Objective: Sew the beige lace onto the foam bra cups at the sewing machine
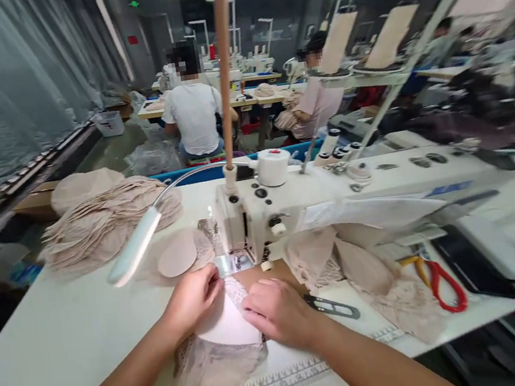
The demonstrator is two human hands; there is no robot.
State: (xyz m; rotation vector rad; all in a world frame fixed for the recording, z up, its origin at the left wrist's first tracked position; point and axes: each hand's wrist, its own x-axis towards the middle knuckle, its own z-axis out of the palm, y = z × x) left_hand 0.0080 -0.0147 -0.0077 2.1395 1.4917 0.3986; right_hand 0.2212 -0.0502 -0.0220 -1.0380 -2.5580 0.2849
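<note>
Lying just before the sewing machine (251, 216), close to the near edge of the table (66, 337), one padded cup (226, 323) is held over one lace piece (216, 370). The cup's top edge is pinched by the left hand (191, 299), fingers closed on it. The right hand (280, 312) is laid over the cup's right edge with fingers bent; whether it pinches or only presses cannot be told.

The cup is judged light, soft and springy, and the lace limp and easily snagged. Hold is best taken at the edges, flat.

Counted: one loose cup (177, 256) left of the machine, one stack of cups (102, 222) at the far left edge, one scissors (440, 285), one thread snips (333, 307).
</note>
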